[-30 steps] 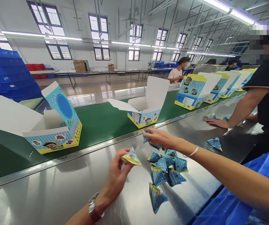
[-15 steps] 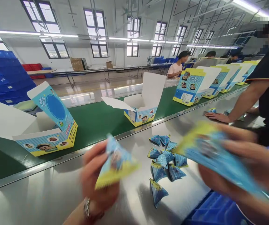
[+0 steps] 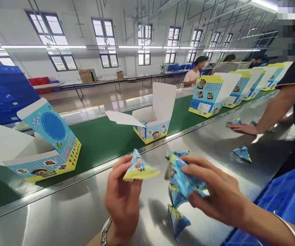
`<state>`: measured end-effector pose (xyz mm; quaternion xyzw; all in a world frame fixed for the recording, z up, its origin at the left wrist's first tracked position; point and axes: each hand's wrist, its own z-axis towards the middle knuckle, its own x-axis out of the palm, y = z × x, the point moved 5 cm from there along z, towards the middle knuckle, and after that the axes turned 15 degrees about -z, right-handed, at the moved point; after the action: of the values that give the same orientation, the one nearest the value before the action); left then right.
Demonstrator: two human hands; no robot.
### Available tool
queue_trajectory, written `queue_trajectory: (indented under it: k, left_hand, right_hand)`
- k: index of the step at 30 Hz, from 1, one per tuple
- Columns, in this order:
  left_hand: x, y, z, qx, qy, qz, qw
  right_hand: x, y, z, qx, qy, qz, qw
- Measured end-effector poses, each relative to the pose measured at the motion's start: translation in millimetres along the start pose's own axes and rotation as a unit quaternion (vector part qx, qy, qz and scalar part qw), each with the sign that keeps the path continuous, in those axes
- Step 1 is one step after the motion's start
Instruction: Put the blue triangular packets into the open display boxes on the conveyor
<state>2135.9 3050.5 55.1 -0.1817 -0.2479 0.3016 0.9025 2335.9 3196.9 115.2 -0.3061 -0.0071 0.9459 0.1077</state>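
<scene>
My left hand (image 3: 123, 191) is closed on a blue and yellow snack packet (image 3: 139, 168), pyramid-shaped and held up above the steel table. Close by on the right, my right hand (image 3: 211, 186) grips another such packet (image 3: 179, 174), slightly blurred. Beneath and behind that hand several more packets (image 3: 177, 218) lie on the table, partly hidden by it. Beyond my hands an open carton (image 3: 155, 131) stands on the green belt, its white flaps up and some blue packets showing inside. A second open carton (image 3: 47, 167) stands at the left.
The green conveyor belt (image 3: 106, 136) runs along the far side of the steel table (image 3: 65, 208). Several upright cartons (image 3: 206, 95) stand along it to the right. A co-worker's hand (image 3: 243, 128) rests on the table. One loose packet (image 3: 242, 153) lies nearer. A blue crate (image 3: 286, 198) is at lower right.
My right hand has swung left with its packet, over the pile and nearer my left hand. My left hand has shifted slightly right. A loose packet now shows on the right.
</scene>
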Motion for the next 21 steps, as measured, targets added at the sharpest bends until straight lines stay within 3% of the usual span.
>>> queue_trajectory:
  k: [3, 7, 11, 16, 19, 21]
  left_hand:
    - [14, 3, 0, -0.001, 0.001, -0.031, 1.000]
    - [38, 19, -8, -0.143, 0.077, -0.104, 0.981]
    - [60, 33, -21, -0.219, 0.141, -0.147, 0.954]
    - [86, 54, -39, -0.341, 0.184, -0.127, 0.913]
    - [95, 63, -47, -0.381, 0.129, -0.199, 0.894]
    - [98, 69, -48, -0.345, 0.096, -0.224, 0.906]
  right_hand:
    - [10, -4, -9, -0.056, 0.043, 0.014, 0.997]
    - [18, -11, -20, -0.058, 0.086, 0.066, 0.992]
    - [22, -20, -26, -0.016, 0.104, 0.158, 0.982]
    - [37, -25, -31, -0.087, 0.249, 0.060, 0.963]
    - [29, -37, -27, -0.094, 0.206, 0.021, 0.974]
    - [12, -55, -22, -0.017, 0.099, 0.021, 0.995]
